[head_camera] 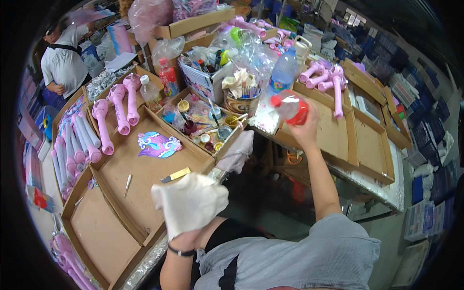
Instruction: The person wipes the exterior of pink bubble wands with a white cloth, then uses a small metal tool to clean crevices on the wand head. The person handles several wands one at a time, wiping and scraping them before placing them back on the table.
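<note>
My right hand (pixel 307 125) grips a clear plastic bottle (pixel 292 108) by its red label. The bottle is tilted, with its red cap towards the upper left, above the gap between the two work surfaces. A white cloth (pixel 192 201) is draped over my left hand (pixel 185 237), which holds it and whose fingers are hidden beneath. Just beyond the cloth, a small blade with a yellow handle (pixel 177 174) lies in a cardboard tray (pixel 119 159). A white-handled small tool (pixel 128 185) and a purple and blue decorated cutout (pixel 158 145) also lie there.
An open box (pixel 232 143) holds paint pots and brushes. Pink plastic wands (pixel 117 108) rest across the tray's far side. A large water bottle (pixel 282 70) stands beside a brush tub (pixel 242 101). More shallow cardboard trays (pixel 326 134) are at right. Another person (pixel 65 58) stands at far left.
</note>
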{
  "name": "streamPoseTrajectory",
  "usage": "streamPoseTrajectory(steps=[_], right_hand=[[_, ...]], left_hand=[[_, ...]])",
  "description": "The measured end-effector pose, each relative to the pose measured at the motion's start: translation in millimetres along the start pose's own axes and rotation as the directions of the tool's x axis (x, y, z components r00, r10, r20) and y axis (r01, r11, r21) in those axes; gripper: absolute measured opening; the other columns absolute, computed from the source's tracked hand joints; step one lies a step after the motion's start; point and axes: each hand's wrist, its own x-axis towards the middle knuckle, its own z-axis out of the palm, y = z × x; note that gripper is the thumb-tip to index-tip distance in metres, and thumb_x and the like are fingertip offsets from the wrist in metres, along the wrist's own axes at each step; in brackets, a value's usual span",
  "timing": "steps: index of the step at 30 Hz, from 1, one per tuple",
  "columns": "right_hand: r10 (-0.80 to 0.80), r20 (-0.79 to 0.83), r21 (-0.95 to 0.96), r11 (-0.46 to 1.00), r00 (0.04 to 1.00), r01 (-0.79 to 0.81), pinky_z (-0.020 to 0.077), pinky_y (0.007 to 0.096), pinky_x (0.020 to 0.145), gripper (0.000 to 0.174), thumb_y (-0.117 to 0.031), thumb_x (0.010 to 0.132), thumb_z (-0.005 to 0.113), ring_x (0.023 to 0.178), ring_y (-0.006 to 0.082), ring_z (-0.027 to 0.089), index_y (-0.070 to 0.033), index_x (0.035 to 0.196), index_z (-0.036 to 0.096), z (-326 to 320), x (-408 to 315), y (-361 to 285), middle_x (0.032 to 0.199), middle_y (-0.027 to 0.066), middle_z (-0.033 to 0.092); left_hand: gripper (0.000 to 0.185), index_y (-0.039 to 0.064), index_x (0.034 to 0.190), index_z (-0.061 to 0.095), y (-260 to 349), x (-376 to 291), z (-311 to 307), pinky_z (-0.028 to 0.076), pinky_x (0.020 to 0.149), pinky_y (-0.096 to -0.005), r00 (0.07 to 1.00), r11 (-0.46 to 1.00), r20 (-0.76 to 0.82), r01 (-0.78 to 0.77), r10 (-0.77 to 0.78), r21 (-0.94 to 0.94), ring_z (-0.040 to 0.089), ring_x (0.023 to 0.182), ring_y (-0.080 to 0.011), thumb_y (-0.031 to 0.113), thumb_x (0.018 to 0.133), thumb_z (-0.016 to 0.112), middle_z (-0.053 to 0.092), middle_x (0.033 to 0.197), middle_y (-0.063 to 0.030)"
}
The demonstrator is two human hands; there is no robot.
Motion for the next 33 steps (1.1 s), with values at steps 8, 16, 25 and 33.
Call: streamPoseTrajectory(steps=[8, 16, 25, 33], right_hand=[[-0.614, 0.099, 0.065, 0.789, 0.783, 0.611, 0.0236, 0.0432, 0.112, 0.052, -0.012, 0.074, 0.070, 0.119, 0.0166, 0.049, -0.028, 0.120, 0.054, -9, 3, -96, 0.127, -0.0030, 0.053], [-0.646, 0.161, -0.094, 0.743, 0.747, 0.663, 0.0212, 0.0442, 0.113, 0.040, -0.014, 0.081, 0.065, 0.119, 0.0165, 0.048, -0.029, 0.118, 0.058, -12, 13, -77, 0.124, -0.0037, 0.054], [-0.395, 0.241, -0.093, 0.900, 0.887, 0.426, 0.0217, 0.0536, 0.112, 0.060, -0.013, 0.069, 0.076, 0.122, 0.0300, 0.045, -0.014, 0.122, 0.050, -53, -40, -43, 0.128, 0.0093, 0.050], [0.131, -0.185, 0.199, 0.975, 0.974, -0.094, 0.0463, 0.0410, 0.090, 0.065, -0.010, 0.073, 0.079, 0.105, 0.0295, 0.055, 0.002, 0.125, 0.041, 3, -22, 21, 0.118, 0.0164, 0.054]], left_hand=[[0.068, 0.006, 0.107, 0.054, -49, 72, 33, 0.046, 0.080, -0.0382, 0.974, 0.936, -0.088, 0.174, -0.210, -0.305, 0.052, 0.091, -0.0257, 0.070, 0.086, 0.046, 0.056, 0.107, -0.0133], [0.044, 0.009, 0.088, 0.056, -32, 71, 12, 0.049, 0.080, -0.0358, 0.958, 0.971, -0.165, -0.221, 0.234, 0.092, 0.056, 0.084, -0.0218, 0.052, 0.088, 0.055, 0.058, 0.088, -0.0066], [0.045, 0.014, 0.075, 0.057, -78, 112, -8, 0.048, 0.061, -0.0338, 0.978, 0.968, -0.209, -0.062, 0.010, -0.243, 0.060, 0.068, -0.0232, 0.056, 0.089, 0.055, 0.060, 0.072, -0.0068], [0.064, 0.013, 0.069, 0.056, -81, 101, 13, 0.041, 0.048, -0.0392, 0.945, 0.908, 0.288, 0.253, -0.158, -0.333, 0.053, 0.051, -0.0257, 0.076, 0.080, 0.050, 0.059, 0.063, -0.0094]])
